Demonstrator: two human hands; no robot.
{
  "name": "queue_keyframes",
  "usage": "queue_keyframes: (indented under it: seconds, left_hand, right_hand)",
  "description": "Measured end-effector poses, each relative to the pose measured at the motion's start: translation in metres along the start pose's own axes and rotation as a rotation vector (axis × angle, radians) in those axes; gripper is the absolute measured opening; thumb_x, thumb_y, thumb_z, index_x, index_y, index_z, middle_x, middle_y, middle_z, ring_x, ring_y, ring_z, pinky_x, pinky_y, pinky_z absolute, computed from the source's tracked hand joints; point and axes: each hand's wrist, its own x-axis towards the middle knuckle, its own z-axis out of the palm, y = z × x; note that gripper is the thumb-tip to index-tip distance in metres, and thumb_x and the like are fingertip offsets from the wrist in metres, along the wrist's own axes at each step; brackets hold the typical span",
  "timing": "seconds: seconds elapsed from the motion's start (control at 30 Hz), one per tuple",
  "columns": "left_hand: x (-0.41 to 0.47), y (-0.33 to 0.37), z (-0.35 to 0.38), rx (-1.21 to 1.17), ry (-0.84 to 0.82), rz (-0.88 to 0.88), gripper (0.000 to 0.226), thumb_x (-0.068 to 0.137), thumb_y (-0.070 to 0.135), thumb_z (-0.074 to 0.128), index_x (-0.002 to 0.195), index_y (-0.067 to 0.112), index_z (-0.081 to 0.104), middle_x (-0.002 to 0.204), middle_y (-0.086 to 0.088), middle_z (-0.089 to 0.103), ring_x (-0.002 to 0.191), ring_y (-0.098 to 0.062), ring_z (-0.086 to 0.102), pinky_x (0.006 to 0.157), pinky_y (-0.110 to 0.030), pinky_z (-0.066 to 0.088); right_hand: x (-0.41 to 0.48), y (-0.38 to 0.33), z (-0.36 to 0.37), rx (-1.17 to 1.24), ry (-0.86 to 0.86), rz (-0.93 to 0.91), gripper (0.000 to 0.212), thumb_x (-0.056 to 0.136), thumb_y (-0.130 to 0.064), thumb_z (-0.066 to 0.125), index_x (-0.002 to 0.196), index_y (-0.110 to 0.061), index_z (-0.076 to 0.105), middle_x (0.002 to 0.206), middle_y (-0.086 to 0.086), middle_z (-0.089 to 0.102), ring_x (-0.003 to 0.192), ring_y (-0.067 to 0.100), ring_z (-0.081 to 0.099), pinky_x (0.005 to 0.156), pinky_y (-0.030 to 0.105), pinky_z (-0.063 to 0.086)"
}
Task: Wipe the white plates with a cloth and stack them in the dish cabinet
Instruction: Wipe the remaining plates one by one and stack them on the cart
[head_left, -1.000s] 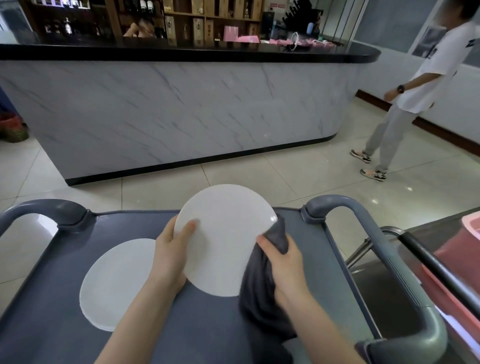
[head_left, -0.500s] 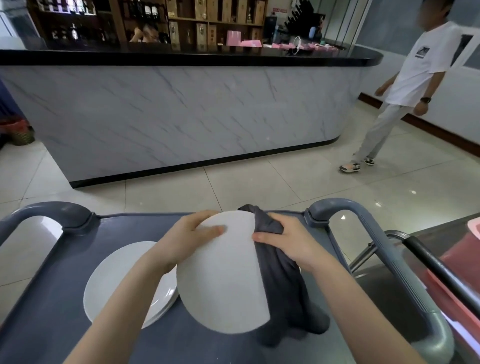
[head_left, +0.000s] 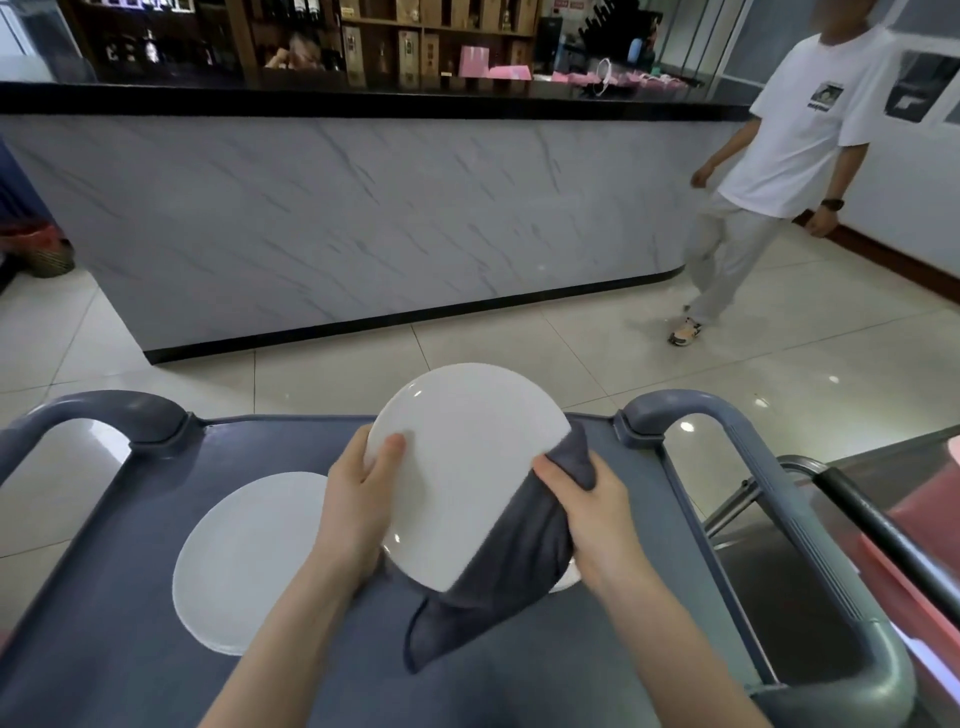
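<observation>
I hold a white plate (head_left: 467, 467) tilted up above the grey cart tray (head_left: 130, 649). My left hand (head_left: 358, 499) grips its left rim, thumb on the face. My right hand (head_left: 587, 514) grips a dark grey cloth (head_left: 498, 587) against the plate's right edge; the cloth hangs down over the lower part. A stack of white plates (head_left: 249, 561) lies flat on the tray to the left. A sliver of another white plate (head_left: 569, 579) peeks out under the cloth at the right.
The cart's grey handles (head_left: 769, 478) curve up at both sides. A marble-fronted bar counter (head_left: 363, 218) stands ahead across the tiled floor. A person in a white shirt (head_left: 779, 171) walks at the right. A pink tub (head_left: 930, 525) and a black rail sit at the far right.
The plate has tipped up and turned, its glossy face now toward me. My right hand with the cloth slid from the top edge down the right rim. The person at the right stepped closer.
</observation>
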Motion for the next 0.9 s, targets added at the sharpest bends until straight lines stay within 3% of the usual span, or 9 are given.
queue_keyframes:
  seconds: [0.07,0.13,0.2,0.3,0.43,0.53,0.63,0.8,0.9]
  left_hand:
    - [0.002,0.005,-0.009,0.03,-0.161,-0.005,0.017,0.104,0.027,0.054,0.099,0.032,0.069,0.091,0.012,0.076,0.081,-0.007,0.07,0.075,-0.032,0.056]
    - [0.005,0.01,-0.012,0.138,-0.294,0.002,0.016,0.103,0.029,0.056,0.101,0.034,0.072,0.096,0.01,0.076,0.085,-0.01,0.072,0.079,-0.033,0.059]
    - [0.005,0.011,-0.011,0.182,-0.317,0.025,0.016,0.102,0.03,0.058,0.101,0.035,0.073,0.097,0.01,0.076,0.086,-0.009,0.072,0.078,-0.03,0.058]
    - [0.005,0.01,-0.009,0.068,-0.193,0.01,0.016,0.101,0.029,0.059,0.1,0.032,0.074,0.094,0.012,0.077,0.085,-0.011,0.071,0.074,-0.03,0.055]
    - [0.003,0.005,-0.001,-0.132,0.019,-0.083,0.019,0.102,0.029,0.057,0.094,0.032,0.073,0.087,0.012,0.075,0.084,-0.013,0.068,0.073,-0.032,0.056]
    - [0.003,0.003,0.002,-0.128,0.041,-0.103,0.021,0.103,0.027,0.055,0.093,0.034,0.072,0.089,0.01,0.074,0.086,-0.016,0.066,0.076,-0.036,0.054]
    - [0.007,0.004,-0.004,-0.026,-0.065,-0.06,0.018,0.103,0.028,0.056,0.099,0.034,0.072,0.089,0.013,0.076,0.084,-0.013,0.07,0.074,-0.032,0.056]
    - [0.011,0.017,-0.007,0.202,-0.395,-0.009,0.018,0.102,0.033,0.056,0.108,0.033,0.074,0.1,0.012,0.077,0.091,-0.009,0.074,0.077,-0.026,0.057]
    - [0.008,0.016,-0.002,0.155,-0.355,-0.006,0.017,0.101,0.031,0.059,0.104,0.033,0.076,0.098,0.012,0.077,0.088,-0.007,0.073,0.075,-0.026,0.056]
  right_hand:
    - [0.012,-0.026,-0.005,-0.206,-0.163,-0.132,0.016,0.083,-0.016,0.077,0.096,-0.022,0.07,0.093,-0.003,0.076,0.09,0.012,0.071,0.078,0.022,0.056]
    - [0.021,-0.046,-0.003,-0.478,-0.338,-0.199,0.019,0.081,-0.021,0.079,0.097,-0.021,0.069,0.094,-0.005,0.075,0.091,0.009,0.069,0.079,0.022,0.054]
    - [0.025,-0.059,0.001,-0.603,-0.441,-0.206,0.02,0.08,-0.023,0.08,0.096,-0.026,0.069,0.095,-0.008,0.075,0.09,0.004,0.068,0.08,0.021,0.054]
    - [0.021,-0.057,0.003,-0.379,-0.358,-0.135,0.021,0.083,-0.018,0.078,0.097,-0.03,0.068,0.092,-0.011,0.075,0.089,0.003,0.07,0.075,0.015,0.054]
    - [-0.002,-0.008,0.004,-0.041,-0.047,-0.02,0.014,0.085,-0.019,0.074,0.097,-0.026,0.069,0.092,-0.005,0.077,0.092,0.015,0.072,0.087,0.035,0.056]
    - [-0.018,0.018,0.008,0.061,0.034,0.083,0.013,0.087,-0.017,0.074,0.098,-0.021,0.07,0.093,-0.002,0.077,0.093,0.017,0.072,0.092,0.04,0.055]
    - [-0.003,0.001,-0.003,-0.05,-0.056,0.019,0.016,0.085,-0.015,0.075,0.099,-0.019,0.071,0.097,0.0,0.077,0.097,0.02,0.072,0.093,0.041,0.055]
    - [0.023,-0.05,-0.006,-0.434,-0.424,-0.133,0.02,0.081,-0.016,0.079,0.098,-0.021,0.07,0.091,-0.008,0.076,0.087,0.003,0.07,0.076,0.019,0.054]
    - [0.027,-0.058,0.003,-0.461,-0.415,-0.138,0.021,0.08,-0.018,0.081,0.098,-0.022,0.07,0.093,-0.007,0.076,0.087,0.003,0.07,0.08,0.02,0.054]
